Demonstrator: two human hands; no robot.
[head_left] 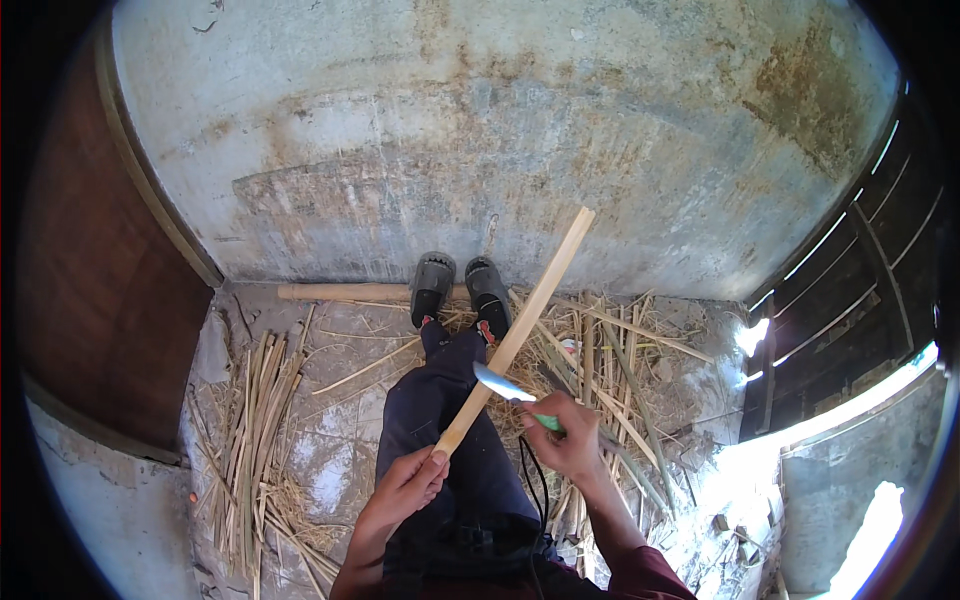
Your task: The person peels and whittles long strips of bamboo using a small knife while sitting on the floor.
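Note:
My left hand is closed round the near end of a long pale strip of split wood, perhaps bamboo. The strip slants away from me over my legs, its far end up to the right in front of the wall. In my right hand is a knife with a green handle, the fingers wrapped round it. Its shiny blade points left and lies across the strip around the middle of its length; whether the edge cuts into the wood I cannot tell.
A stained wall rises beyond my feet, with a round pole along its base. Bundled thin strips lie at left, more sticks and shavings at right. A brown panel stands far left, a dark slatted wall right. A black cord hangs near my right wrist.

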